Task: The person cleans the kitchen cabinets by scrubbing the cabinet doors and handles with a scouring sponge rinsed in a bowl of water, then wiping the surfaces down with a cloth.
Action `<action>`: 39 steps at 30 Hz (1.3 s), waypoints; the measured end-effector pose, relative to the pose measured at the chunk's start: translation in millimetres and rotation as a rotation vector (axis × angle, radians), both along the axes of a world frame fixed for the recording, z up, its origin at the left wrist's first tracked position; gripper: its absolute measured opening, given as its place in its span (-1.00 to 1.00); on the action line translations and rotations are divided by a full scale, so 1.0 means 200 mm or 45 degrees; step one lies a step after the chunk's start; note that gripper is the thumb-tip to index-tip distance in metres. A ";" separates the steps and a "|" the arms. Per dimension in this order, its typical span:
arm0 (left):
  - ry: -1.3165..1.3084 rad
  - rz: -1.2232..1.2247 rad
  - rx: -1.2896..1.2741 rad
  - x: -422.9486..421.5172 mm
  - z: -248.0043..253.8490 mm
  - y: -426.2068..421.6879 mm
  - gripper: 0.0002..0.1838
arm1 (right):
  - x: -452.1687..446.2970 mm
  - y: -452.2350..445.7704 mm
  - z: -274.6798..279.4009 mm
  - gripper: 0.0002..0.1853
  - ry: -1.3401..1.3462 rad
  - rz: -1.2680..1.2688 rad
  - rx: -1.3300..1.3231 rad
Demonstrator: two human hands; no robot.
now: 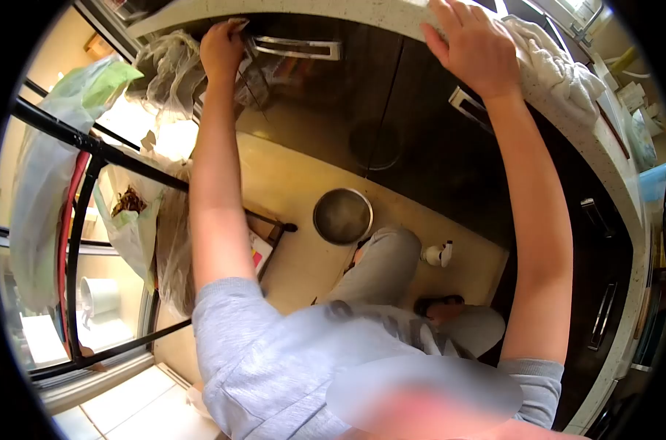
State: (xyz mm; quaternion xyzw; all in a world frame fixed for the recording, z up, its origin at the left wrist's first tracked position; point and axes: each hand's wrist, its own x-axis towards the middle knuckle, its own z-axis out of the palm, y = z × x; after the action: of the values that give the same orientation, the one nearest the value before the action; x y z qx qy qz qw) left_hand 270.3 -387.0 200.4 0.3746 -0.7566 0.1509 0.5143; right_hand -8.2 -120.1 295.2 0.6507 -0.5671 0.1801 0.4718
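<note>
My left hand (221, 51) is closed at the upper left corner of a dark glossy cabinet door (318, 88), beside its silver handle (295, 48). A small whitish scrap shows at its fingertips, too little of it to name. My right hand (479, 53) rests on the edge of the speckled countertop (391, 22), palm down with the fingers stretched out. Next to it a white towel (556, 70) lies bunched on the counter. Below, a round metal basin (343, 217) holding what looks like water stands on the floor.
A white spray bottle (438, 254) stands on the floor near my bent knee. To the left is a black metal rack (138, 163) hung with plastic bags (50, 176). More dark cabinet doors with a silver handle (602, 315) run along the right.
</note>
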 end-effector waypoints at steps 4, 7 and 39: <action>0.007 -0.032 -0.175 -0.08 -0.04 0.07 -0.78 | -0.02 -0.01 0.01 -0.65 0.061 0.006 -0.047; -0.421 -0.362 -0.150 -0.05 0.09 0.15 -0.74 | 0.02 0.00 -0.01 -0.66 0.019 -0.050 -0.028; -0.403 -0.425 0.260 -0.06 0.15 0.10 -0.79 | -0.08 -0.07 -0.04 -0.71 0.214 -0.033 -0.174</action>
State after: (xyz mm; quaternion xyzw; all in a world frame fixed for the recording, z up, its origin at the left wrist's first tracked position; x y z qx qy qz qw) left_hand 257.3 -367.8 229.7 0.2661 -0.8904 0.0435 0.3668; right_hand -24.3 -134.7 287.0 0.6223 -0.5203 0.1569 0.5635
